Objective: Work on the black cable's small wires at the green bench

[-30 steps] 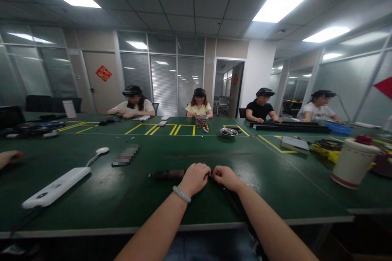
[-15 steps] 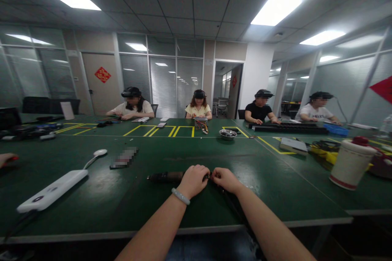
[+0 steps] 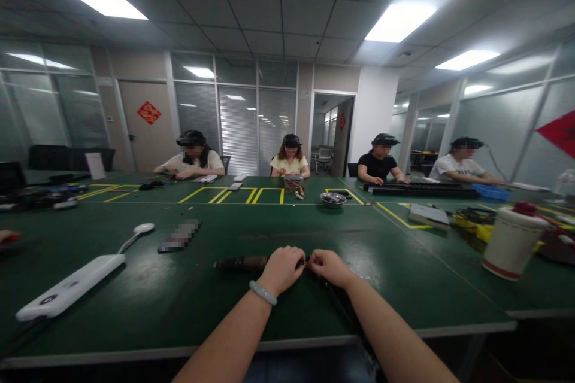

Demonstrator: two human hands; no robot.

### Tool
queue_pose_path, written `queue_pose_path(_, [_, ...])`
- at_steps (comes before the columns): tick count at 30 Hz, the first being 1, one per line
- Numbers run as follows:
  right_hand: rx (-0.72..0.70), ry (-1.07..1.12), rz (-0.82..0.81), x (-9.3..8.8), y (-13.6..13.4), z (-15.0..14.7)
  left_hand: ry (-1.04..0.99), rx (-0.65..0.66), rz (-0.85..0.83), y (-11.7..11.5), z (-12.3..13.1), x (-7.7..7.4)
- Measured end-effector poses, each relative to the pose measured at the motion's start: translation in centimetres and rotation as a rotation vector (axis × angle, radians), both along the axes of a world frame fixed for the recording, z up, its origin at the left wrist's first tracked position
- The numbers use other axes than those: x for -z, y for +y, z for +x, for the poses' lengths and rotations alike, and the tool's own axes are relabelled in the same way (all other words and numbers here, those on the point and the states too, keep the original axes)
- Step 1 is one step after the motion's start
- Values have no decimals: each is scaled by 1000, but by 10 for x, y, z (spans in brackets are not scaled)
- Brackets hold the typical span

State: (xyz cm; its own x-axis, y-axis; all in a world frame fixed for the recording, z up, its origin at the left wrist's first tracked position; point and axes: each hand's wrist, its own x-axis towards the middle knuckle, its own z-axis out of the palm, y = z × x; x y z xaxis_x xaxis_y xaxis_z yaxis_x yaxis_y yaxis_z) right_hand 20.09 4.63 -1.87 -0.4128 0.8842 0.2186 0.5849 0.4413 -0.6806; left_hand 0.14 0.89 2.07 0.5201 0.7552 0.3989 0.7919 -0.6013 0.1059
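Observation:
A dark cylindrical tool point(image 3: 242, 264) lies across the green table point(image 3: 179, 305), its narrow tip pointing left. My left hand point(image 3: 284, 266), with a pale bangle at the wrist, is wrapped round the tool's right end. Close beside it, my right hand point(image 3: 330, 267) is closed, its fingertips pinched at the start of a black cable point(image 3: 340, 302) that runs down over the table's front edge. Small parts between the two hands are too tiny to make out.
Left are a white device point(image 3: 74, 287) and a phone point(image 3: 179, 236). Ahead stands a metal bowl point(image 3: 333, 199). A white cup point(image 3: 512, 242) and a grey box point(image 3: 429, 216) are at the right. Several people sit across the table; another person's hand point(image 3: 8, 237) shows at the far left.
The view has shifted slightly. Both hands keep nearly the same pose at the tool's right end.

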Motion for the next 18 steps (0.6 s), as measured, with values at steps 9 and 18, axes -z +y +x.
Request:
queue_pose_path(9, [14, -6, -7, 2, 1, -1, 18, 25, 8, 1, 0, 1])
queue_pose_path(18, [8, 8, -18, 1, 0, -1, -9, -19, -8, 1, -1, 2])
